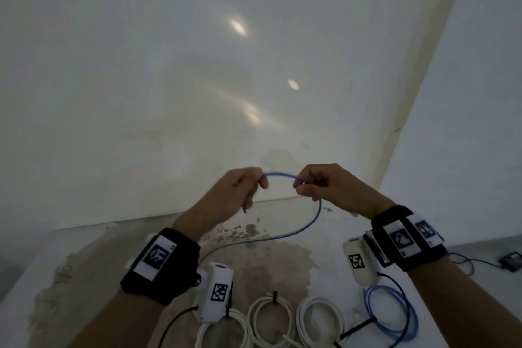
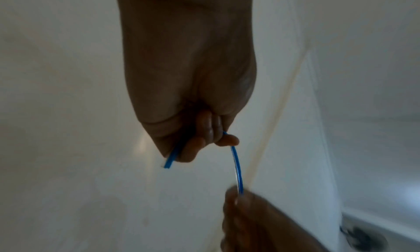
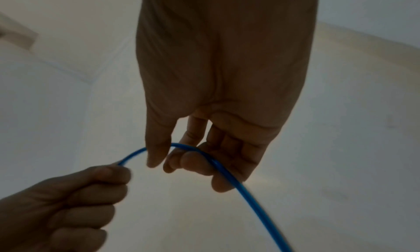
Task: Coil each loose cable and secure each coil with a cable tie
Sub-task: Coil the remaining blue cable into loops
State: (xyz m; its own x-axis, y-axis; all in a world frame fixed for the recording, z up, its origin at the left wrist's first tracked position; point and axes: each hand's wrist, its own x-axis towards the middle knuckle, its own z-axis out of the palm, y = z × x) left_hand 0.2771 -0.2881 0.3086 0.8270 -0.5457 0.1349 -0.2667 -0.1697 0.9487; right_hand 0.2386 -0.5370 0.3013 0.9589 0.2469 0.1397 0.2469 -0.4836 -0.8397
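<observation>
My left hand [image 1: 237, 192] pinches cut end of thin blue plastic cable [image 1: 282, 176]; right hand [image 1: 324, 186] pinches it just right, rest trailing to near floor. Step, I judge: starting first loop. Next: bring right-hand length to left.

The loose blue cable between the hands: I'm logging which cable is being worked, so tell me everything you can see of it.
The blue cable is thin, smooth and plastic-looking. The left hand grips it near its cut end, which pokes out below the fist. From there it arches across to the right hand, which pinches it between thumb and fingers. Beyond that it hangs down in a curve and trails toward the person over the stained white table. No coil is formed yet and no tie is on it.
</observation>
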